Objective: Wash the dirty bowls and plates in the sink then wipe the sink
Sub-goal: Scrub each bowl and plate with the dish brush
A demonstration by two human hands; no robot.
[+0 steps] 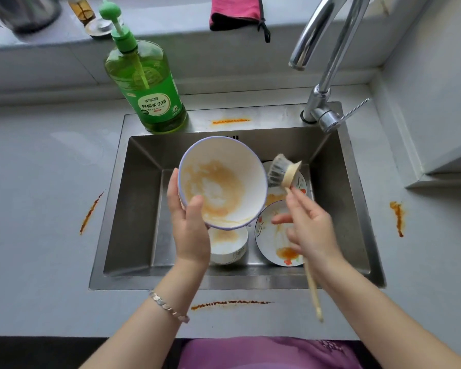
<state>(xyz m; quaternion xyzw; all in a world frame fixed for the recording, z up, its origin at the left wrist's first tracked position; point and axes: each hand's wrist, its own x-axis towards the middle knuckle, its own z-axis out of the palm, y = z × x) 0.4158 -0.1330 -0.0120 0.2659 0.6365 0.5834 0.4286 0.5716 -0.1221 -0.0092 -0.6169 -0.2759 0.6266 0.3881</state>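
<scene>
My left hand holds a white bowl with a pale blue rim, tilted toward me above the steel sink. Orange sauce smears its inside. My right hand grips the long handle of a dish brush, whose bristle head sits just right of the bowl's rim. Below in the basin lie a smaller stained white bowl, a flowered plate with orange residue, and another plate behind it, partly hidden.
A green dish-soap pump bottle stands on the sink's back left ledge. The chrome tap rises at the back right. Orange sauce streaks mark the counter and sink ledge. A pink cloth lies on the sill.
</scene>
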